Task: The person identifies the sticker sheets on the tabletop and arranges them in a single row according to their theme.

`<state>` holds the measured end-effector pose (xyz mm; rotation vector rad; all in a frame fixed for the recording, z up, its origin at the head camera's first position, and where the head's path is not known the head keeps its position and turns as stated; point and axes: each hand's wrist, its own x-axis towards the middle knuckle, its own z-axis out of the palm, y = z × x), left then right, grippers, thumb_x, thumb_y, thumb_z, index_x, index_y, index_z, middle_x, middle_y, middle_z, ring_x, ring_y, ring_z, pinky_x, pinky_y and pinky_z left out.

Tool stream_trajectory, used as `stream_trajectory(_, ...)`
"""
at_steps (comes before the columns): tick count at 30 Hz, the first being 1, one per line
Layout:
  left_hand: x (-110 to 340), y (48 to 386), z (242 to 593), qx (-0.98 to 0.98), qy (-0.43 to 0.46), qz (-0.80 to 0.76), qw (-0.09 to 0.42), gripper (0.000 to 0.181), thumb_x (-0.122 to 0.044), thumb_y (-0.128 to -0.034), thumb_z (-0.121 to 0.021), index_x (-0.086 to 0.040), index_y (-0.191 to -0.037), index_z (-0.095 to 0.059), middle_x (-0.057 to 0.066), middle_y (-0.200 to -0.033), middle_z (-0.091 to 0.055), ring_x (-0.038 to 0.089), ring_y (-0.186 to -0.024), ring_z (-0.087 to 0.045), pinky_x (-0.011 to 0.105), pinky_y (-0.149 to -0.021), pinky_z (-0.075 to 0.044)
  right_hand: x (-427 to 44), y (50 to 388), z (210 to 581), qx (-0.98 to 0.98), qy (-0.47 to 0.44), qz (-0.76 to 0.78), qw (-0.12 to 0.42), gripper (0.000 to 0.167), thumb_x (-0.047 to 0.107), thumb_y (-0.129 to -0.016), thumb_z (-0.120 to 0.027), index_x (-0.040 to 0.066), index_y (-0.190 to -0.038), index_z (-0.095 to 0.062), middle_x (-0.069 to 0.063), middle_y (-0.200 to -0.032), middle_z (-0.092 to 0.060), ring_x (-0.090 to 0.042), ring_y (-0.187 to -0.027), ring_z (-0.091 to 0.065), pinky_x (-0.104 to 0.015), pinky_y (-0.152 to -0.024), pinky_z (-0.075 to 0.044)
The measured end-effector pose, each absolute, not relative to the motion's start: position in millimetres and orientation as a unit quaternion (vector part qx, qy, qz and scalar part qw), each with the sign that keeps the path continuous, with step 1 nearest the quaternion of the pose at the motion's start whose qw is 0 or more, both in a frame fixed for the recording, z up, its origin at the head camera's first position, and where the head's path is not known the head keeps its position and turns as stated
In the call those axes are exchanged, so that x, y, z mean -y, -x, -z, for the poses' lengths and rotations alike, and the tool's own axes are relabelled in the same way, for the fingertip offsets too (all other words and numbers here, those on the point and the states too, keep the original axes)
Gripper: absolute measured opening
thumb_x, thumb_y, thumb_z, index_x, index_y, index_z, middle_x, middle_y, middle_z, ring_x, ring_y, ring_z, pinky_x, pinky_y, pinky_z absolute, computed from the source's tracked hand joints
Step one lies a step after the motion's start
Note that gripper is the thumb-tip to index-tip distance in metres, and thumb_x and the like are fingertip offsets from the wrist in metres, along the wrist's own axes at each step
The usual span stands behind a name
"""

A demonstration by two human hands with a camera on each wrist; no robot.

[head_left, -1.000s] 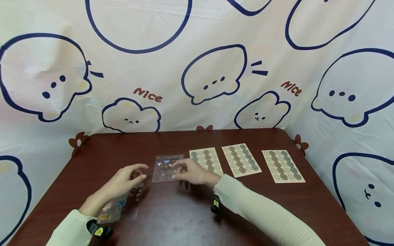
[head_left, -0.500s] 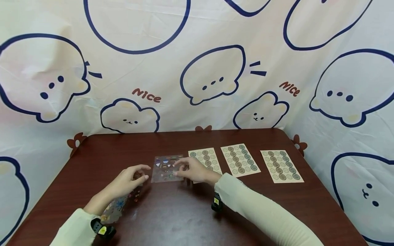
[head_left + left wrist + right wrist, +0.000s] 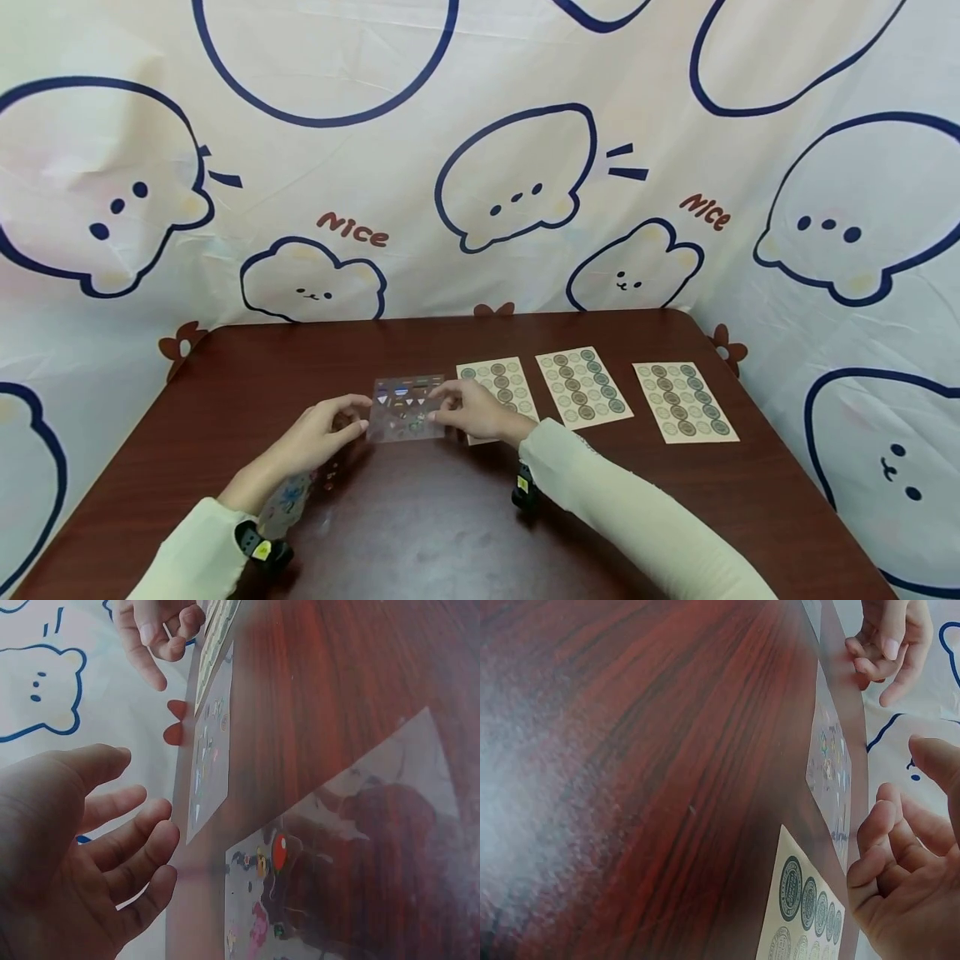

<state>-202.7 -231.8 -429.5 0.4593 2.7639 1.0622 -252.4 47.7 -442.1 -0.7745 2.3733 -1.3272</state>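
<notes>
From the head view I see a clear sticker sheet (image 3: 397,427) on the brown table (image 3: 450,533), between the left hand (image 3: 313,435) and the right hand (image 3: 476,412); three cream sheets (image 3: 585,388) with round seals lie to the right, another clear sheet (image 3: 288,506) near left. In the left wrist view, the left hand's fingers bend loosely, holding nothing. In the right wrist view, the right hand is likewise released, loosely curled near the sticker sheet.

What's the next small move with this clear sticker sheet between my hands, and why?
I'd probably pinch the clear sheet by its left edge with the left hand: the head view shows its fingertips close to that edge, and neither it nor the right hand seems to hold anything.
</notes>
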Motion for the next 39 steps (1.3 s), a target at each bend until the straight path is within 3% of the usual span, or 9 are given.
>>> stream_trajectory(5, 231.2, 208.9, 430.7, -0.920, -0.159, -0.352, 0.062, 0.035, -0.016, -0.1019, -0.059, -0.002, -0.134, -0.059, 0.006, -0.094, -0.067, 0.015, -0.076, -0.056, 0.028, -0.065, -0.046, -48.8, 254.6, 440.5, -0.835, 0.266, 0.456, 0.156, 0.040, 0.015, -0.096, -0.068, -0.003, -0.131, -0.061, -0.010, -0.089, -0.069, -0.008, -0.051, -0.047, -0.022, -0.058, -0.043)
stream_trajectory(17, 231.6, 222.6, 435.9, -0.927, -0.157, -0.334, 0.061, 0.036, -0.014, -0.0999, -0.061, 0.000, -0.133, -0.059, 0.007, -0.094, -0.067, 0.016, -0.070, -0.053, 0.029, -0.060, -0.044, -44.5, 262.3, 443.0, -0.847, 0.241, 0.444, 0.165, 0.044, 0.016, -0.096, -0.069, -0.001, -0.136, -0.059, -0.007, -0.089, -0.065, -0.010, -0.057, -0.050, -0.024, -0.056, -0.042)
stream_trajectory(29, 227.0, 238.2, 443.6, -0.931, -0.177, -0.313, 0.066, 0.043, -0.015, -0.0974, -0.064, 0.002, -0.136, -0.057, 0.020, -0.112, -0.062, 0.017, -0.083, -0.055, 0.032, -0.070, -0.045, -40.2, 272.0, 453.1, -0.867, 0.227, 0.413, 0.164, 0.050, 0.014, -0.092, -0.074, 0.004, -0.139, -0.058, -0.002, -0.087, -0.055, -0.012, -0.070, -0.046, -0.024, -0.065, -0.040)
stream_trajectory(39, 227.6, 243.7, 452.7, -0.920, -0.194, -0.328, 0.090, 0.053, -0.025, -0.0985, -0.066, 0.000, -0.143, -0.053, 0.018, -0.108, -0.051, 0.023, -0.088, -0.045, 0.034, -0.075, -0.038, -46.6, 280.8, 461.1, -0.858, 0.247, 0.415, 0.173, 0.062, 0.014, -0.089, -0.078, 0.005, -0.145, -0.053, -0.003, -0.087, -0.058, -0.010, -0.061, -0.043, -0.022, -0.059, -0.040)
